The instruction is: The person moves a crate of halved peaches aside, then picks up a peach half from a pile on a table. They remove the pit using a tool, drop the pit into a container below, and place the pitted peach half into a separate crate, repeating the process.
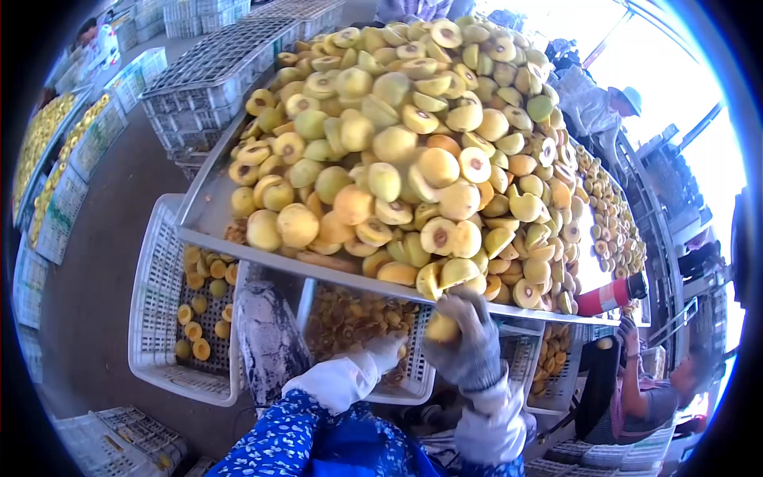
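My right hand (pixel 475 350), in a grey knit glove, is closed around a yellow peach half (pixel 442 327) just below the front edge of the metal table (pixel 318 270). My left hand (pixel 386 351) is lower and to the left, over a white crate (pixel 424 362) that holds pits and fruit scraps (pixel 338 318). Its fingers are curled in, and I cannot tell what is in them. A large heap of halved yellow peaches (pixel 397 147), many with the pit showing, covers the table in front of both hands.
A white basket (pixel 147 334) with peach halves stands at the left, beside my knee (pixel 270 334). Stacked crates (pixel 199 107) rise behind it. A red bottle (pixel 608 296) lies on the table's right corner. One person (pixel 652 397) sits at the right; another (pixel 592 99) works at the far side.
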Demonstrator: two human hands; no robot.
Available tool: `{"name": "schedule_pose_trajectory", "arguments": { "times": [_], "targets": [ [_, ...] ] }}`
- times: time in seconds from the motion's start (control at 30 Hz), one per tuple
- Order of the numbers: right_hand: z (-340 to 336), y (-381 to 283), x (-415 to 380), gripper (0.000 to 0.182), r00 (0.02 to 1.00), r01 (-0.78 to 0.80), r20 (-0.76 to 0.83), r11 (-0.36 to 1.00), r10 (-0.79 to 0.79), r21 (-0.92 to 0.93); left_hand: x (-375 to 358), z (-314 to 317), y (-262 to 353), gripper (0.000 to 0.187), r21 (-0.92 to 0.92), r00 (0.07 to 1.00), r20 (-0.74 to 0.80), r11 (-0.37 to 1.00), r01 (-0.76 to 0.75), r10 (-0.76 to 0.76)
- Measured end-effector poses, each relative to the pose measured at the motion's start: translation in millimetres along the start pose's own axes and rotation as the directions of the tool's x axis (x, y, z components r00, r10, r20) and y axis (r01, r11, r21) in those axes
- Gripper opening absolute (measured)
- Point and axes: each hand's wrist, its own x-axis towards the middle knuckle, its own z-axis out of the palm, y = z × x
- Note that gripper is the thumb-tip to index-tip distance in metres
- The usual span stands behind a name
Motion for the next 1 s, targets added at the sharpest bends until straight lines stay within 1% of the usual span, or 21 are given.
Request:
{"name": "schedule_pose_trajectory", "arguments": {
  "times": [0.03,0.07,0.1,0.13,0.17,0.23,0.3,0.33,0.37,0.4,0.43,0.47,0.57,0.63,0.7,0.73,0.77,0.87,0.9,0.97,1.0],
  "targets": [
    [7,-15,24,0.05,0.996,0.09,0.025,0.993,-0.089,-0.071,-11,-27,6,0.043,-0.302,0.993,0.081,0.948,0.102,-0.082],
    [16,-27,50,0.048,0.98,0.197,0.012,0.976,-0.197,-0.093,-28,-73,21,0.043,-0.596,0.973,0.161,0.77,0.228,-0.163],
    [24,-37,79,0.047,0.952,0.303,-0.001,0.946,-0.305,-0.117,-45,-119,35,0.044,-0.781,0.941,0.238,0.528,0.334,-0.242],
    [36,-43,110,0.044,0.925,0.362,-0.042,0.911,-0.377,-0.199,-37,-85,16,0.043,-0.978,0.976,0.156,0.113,0.173,-0.15],
    [48,-45,137,0.041,0.89,0.413,-0.075,0.866,-0.449,-0.284,-29,-50,-2,0.043,-0.94,0.994,0.038,-0.342,0.0,-0.105],
    [68,-48,176,0.034,0.896,0.272,-0.13,0.757,-0.424,-0.594,-61,-90,2,0.044,-0.939,0.98,0.086,-0.345,0.019,-0.18],
    [74,-53,176,0.024,0.965,0.223,-0.04,0.888,-0.261,-0.401,-79,-116,-2,0.044,-0.918,0.956,0.139,-0.396,0.027,-0.257],
    [87,-50,163,0.016,0.948,0.294,-0.026,0.908,-0.316,-0.297,-99,-143,0,0.042,-0.878,0.95,0.193,-0.475,0.055,-0.246],
    [89,-56,147,0.022,0.926,0.164,0.377,0.93,-0.03,-0.329,-96,-123,-18,0.039,-0.869,0.961,0.213,-0.484,0.104,-0.175],
    [96,-66,128,0.03,0.883,0.253,0.467,0.875,-0.036,-0.412,-103,-121,-25,0.038,-0.897,0.972,0.147,-0.439,0.053,-0.183],
    [110,-69,117,0.035,0.766,0.086,0.587,0.864,0.261,-0.496,-106,-119,-29,0.037,-0.921,0.979,0.079,-0.39,-0.001,-0.189],
    [124,-57,99,0.043,0.814,-0.007,0.504,0.871,0.291,-0.491,-103,-111,-32,0.036,-0.914,0.981,0.043,-0.405,-0.037,-0.187],
    [155,-34,82,0.051,0.863,-0.093,0.398,0.873,0.31,-0.479,-103,-109,-26,0.037,-0.914,0.979,0.138,-0.399,0.067,-0.153],
    [162,-43,75,0.054,0.881,-0.135,0.33,0.847,0.34,-0.514,-107,-117,-16,0.036,-0.89,0.995,0.076,-0.454,0.036,-0.072],
    [167,-44,77,0.056,0.905,-0.191,0.255,0.862,0.339,-0.47,-116,-124,-14,0.034,-0.922,0.997,0.051,-0.386,0.026,-0.054],
    [165,-56,82,0.058,0.873,-0.24,0.264,0.831,0.411,-0.501,-126,-138,-13,0.032,-0.918,0.999,0.041,-0.395,0.044,0.015],
    [163,-61,85,0.06,0.883,-0.223,0.255,0.831,0.393,-0.509,-131,-144,-12,0.033,-0.942,0.999,0.041,-0.331,0.045,0.02],
    [156,-72,90,0.064,0.909,-0.152,0.255,0.832,0.33,-0.534,-154,-166,-14,0.04,-0.955,0.999,-0.016,-0.296,-0.001,0.047],
    [154,-72,92,0.066,0.912,-0.112,0.274,0.826,0.307,-0.552,-166,-182,-18,0.042,-0.969,0.998,-0.05,-0.243,-0.041,0.033],
    [152,-76,95,0.071,0.91,-0.05,0.307,0.807,0.28,-0.589,-174,-182,-32,0.042,-0.933,0.998,-0.056,-0.356,-0.043,0.028],
    [141,-106,104,0.068,0.855,-0.064,0.377,0.794,0.356,-0.605,-185,-195,-35,0.041,-0.899,0.997,-0.067,-0.436,-0.044,0.037]
  ]
}}
